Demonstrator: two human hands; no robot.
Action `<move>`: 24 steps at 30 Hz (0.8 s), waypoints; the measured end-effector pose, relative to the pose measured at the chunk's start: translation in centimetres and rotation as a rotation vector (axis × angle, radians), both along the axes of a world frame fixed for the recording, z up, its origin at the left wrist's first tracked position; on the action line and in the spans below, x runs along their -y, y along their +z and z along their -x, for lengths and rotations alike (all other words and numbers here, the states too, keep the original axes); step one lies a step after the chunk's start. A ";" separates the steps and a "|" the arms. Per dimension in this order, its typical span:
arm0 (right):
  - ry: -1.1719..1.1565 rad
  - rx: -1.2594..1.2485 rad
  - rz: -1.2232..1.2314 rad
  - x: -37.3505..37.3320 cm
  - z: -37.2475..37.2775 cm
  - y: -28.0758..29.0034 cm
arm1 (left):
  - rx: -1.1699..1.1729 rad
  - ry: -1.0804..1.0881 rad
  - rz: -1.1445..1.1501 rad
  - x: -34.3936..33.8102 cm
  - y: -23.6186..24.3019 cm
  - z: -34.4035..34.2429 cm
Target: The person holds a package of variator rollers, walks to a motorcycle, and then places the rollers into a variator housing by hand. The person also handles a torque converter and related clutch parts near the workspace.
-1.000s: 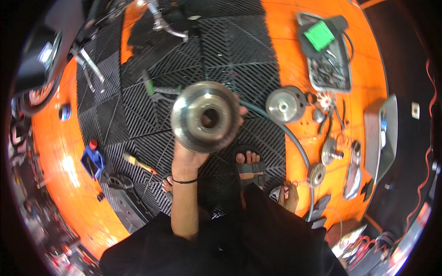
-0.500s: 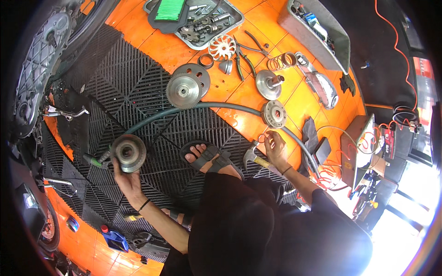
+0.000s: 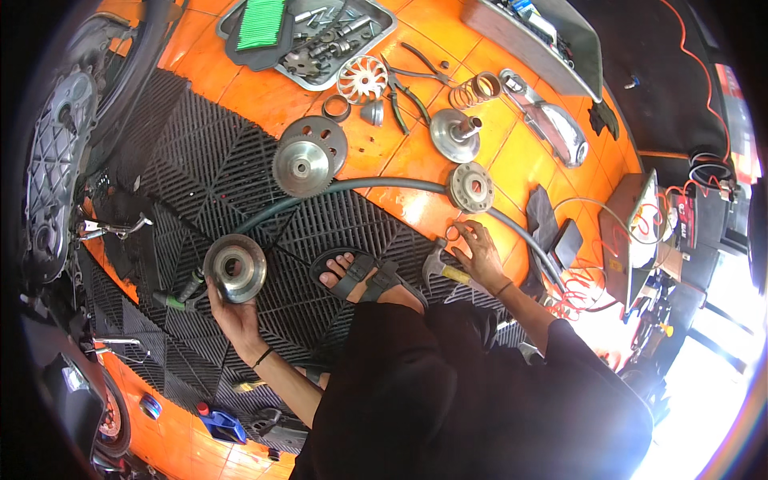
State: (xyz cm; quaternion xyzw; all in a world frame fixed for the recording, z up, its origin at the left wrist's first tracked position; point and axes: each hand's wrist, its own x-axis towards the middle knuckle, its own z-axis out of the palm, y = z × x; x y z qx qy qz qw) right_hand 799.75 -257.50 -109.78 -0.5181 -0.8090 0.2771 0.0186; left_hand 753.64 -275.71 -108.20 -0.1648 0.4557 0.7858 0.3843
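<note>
My left hand (image 3: 234, 318) grips a round metal pulley half (image 3: 251, 282) from below by its rim, with its centre hole facing up, above the black slatted mat (image 3: 232, 160). A small thin ring (image 3: 453, 233) is pinched between the fingers of my right hand (image 3: 480, 258). That hand hovers over a hammer (image 3: 456, 275) with a yellow handle, close to a round metal plate with holes (image 3: 470, 189) resting by the dark hose (image 3: 384, 183). Further off stand a flanged metal shaft (image 3: 454, 138) and a toothed disc (image 3: 304, 165) overlapping a holed plate (image 3: 330, 138).
A metal tray (image 3: 390, 36) with several parts and a green air filter (image 3: 261, 22) lies at the back. Pliers (image 3: 410, 100), a coil spring (image 3: 474, 93) and a grey bin (image 3: 588, 52) are on the orange tiles. A sandalled foot (image 3: 352, 276) is between my hands.
My left hand has shifted slightly right and tilted the pulley half, so its face shows more. My right hand still pinches the ring, its fingers spread a little more. The whole view has shifted slightly.
</note>
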 end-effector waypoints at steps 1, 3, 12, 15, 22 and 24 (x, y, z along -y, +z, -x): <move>0.016 0.028 0.001 -0.4 -0.1 -0.4 | -0.010 -0.009 0.018 -0.3 0.0 -0.4; 0.058 0.040 -0.021 -1.2 0.5 -2.0 | -0.018 -0.069 -0.028 -0.3 0.5 -0.2; 0.087 -0.316 -0.171 -0.2 8.1 4.2 | -0.065 -0.058 -0.188 -2.6 4.9 -2.2; -0.100 -0.803 0.426 -1.1 17.1 7.4 | -0.081 0.007 -0.246 -2.9 6.6 -3.1; -0.009 -1.509 1.611 -2.4 28.9 13.1 | -0.084 0.119 -0.354 -3.0 9.2 -4.0; 0.027 -1.526 1.690 -2.0 30.0 13.2 | -0.109 0.124 -0.358 -2.2 9.5 -3.9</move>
